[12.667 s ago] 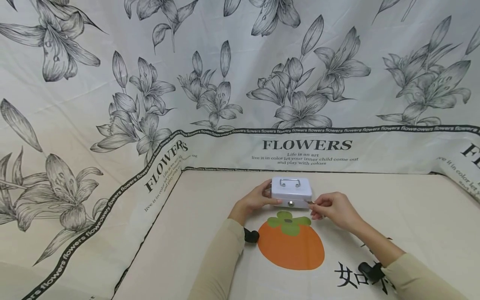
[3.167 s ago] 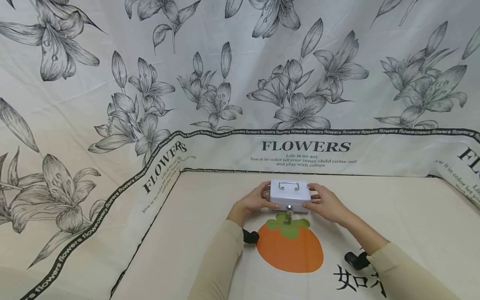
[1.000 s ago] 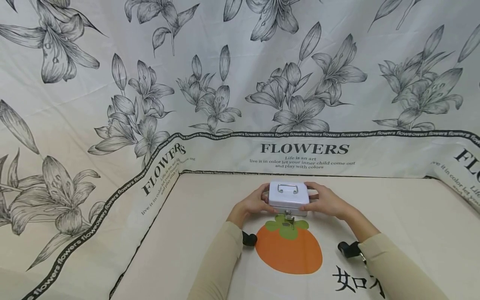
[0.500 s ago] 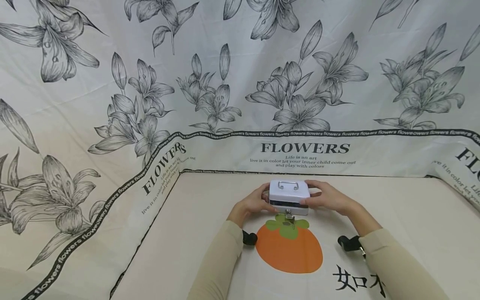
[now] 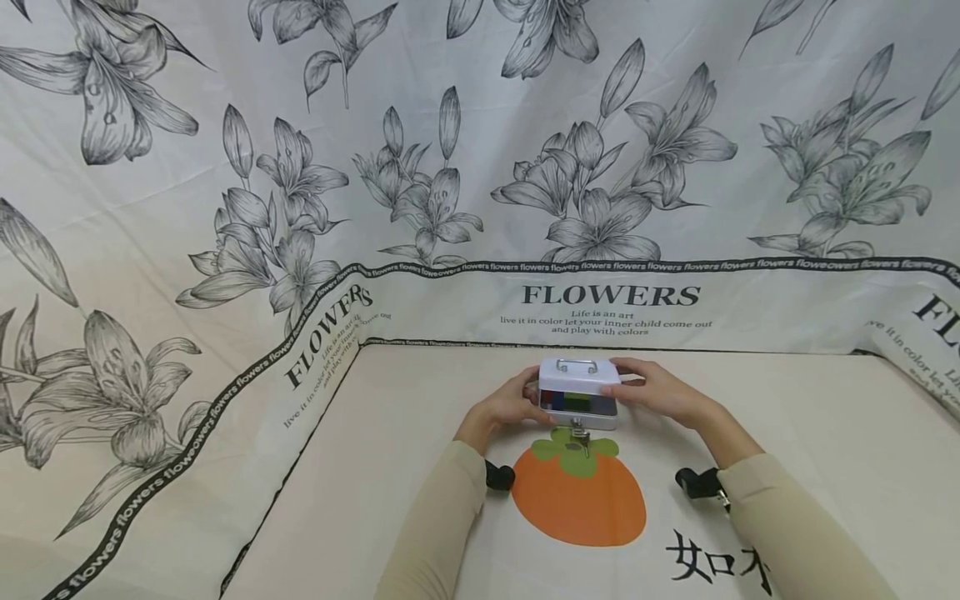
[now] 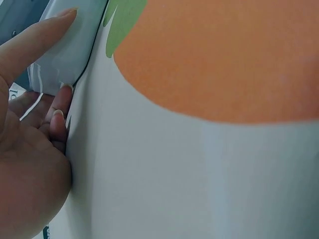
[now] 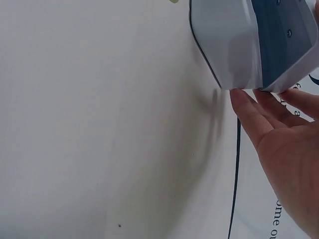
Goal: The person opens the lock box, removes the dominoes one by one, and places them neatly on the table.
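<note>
Box (image 5: 576, 382) behind the fruit print (image 5: 579, 507)

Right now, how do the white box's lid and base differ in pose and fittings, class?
The lid is tilted up at the front; the base sits flat. The lid carries a metal handle, while the base has a key at its front. The right hand's thumb is at the lid's edge, the left hand's at the base's front. Both are pale.

Head view wide, fwd/down, L/R wrist views close-up, all incl. box (image 5: 577, 382)
</note>
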Available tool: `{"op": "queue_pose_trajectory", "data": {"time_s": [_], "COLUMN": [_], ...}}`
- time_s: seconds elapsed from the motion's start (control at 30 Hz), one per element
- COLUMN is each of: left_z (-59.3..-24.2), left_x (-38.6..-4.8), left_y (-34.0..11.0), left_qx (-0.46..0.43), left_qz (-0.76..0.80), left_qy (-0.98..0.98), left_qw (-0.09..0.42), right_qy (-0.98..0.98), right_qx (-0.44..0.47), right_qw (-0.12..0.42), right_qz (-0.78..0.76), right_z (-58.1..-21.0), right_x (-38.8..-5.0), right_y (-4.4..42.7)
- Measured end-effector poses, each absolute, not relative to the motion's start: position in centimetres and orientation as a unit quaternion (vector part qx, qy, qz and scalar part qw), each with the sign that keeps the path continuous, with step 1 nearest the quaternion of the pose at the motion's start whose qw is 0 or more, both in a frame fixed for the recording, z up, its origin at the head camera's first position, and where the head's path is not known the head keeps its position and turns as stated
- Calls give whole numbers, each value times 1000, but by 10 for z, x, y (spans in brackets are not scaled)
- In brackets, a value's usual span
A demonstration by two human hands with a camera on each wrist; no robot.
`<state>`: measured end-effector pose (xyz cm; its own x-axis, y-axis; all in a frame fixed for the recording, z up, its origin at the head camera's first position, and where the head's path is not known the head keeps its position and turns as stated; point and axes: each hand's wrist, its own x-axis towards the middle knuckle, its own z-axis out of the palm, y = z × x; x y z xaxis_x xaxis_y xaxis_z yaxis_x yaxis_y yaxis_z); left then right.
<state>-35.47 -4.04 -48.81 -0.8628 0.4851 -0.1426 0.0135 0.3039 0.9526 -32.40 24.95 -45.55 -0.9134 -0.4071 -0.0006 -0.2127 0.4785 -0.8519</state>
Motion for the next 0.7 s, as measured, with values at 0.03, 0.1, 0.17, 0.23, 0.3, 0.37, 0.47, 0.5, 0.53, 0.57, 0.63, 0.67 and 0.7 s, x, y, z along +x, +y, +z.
{"op": "queue_pose_trajectory", "data": {"time_s": [0.03,0.1,0.17,0.23,0.3,0.37,0.47,0.5,0.53,0.57,0.63,0.67,0.7], "left_z": [-488,-489,-489,-490,-491,-492,-491,-491,-491,-491,-492,-492,-492], "left_x": [-354,-354,-354,-354,-354,-355,-355,-355,-355,-356,-356,-355,-356], "left_y": [-40,-40,-40,-40,-40,-40,-40,-40,-40,-40,-40,-40,-41], "left_qx": [160,160,161,161,161,161,161,162,164,163,166,166,166], "left_qz": [566,565,569,574,575,574,567,565,564,564,565,564,565], "left_qy": [782,783,780,777,776,777,782,783,783,783,782,782,782], "left_qw": [207,205,204,203,203,202,203,204,204,204,204,205,205], "right_qy": [854,855,855,855,853,850,847,847,847,847,846,846,845], "right_qx": [-182,-182,-180,-176,-169,-168,-163,-162,-161,-159,-149,-146,-143], "right_qw": [101,98,99,103,107,108,106,106,105,105,103,100,98], "right_qz": [-477,-475,-475,-476,-482,-487,-494,-495,-495,-497,-502,-503,-506], "right_z": [-455,-455,-455,-455,-455,-454,-454,-454,-453,-453,-452,-452,-452], "right_x": [-324,-323,-323,-324,-325,-326,-326,-326,-326,-326,-327,-327,-327], "right_y": [249,249,248,247,245,244,243,242,242,242,240,239,237]}}
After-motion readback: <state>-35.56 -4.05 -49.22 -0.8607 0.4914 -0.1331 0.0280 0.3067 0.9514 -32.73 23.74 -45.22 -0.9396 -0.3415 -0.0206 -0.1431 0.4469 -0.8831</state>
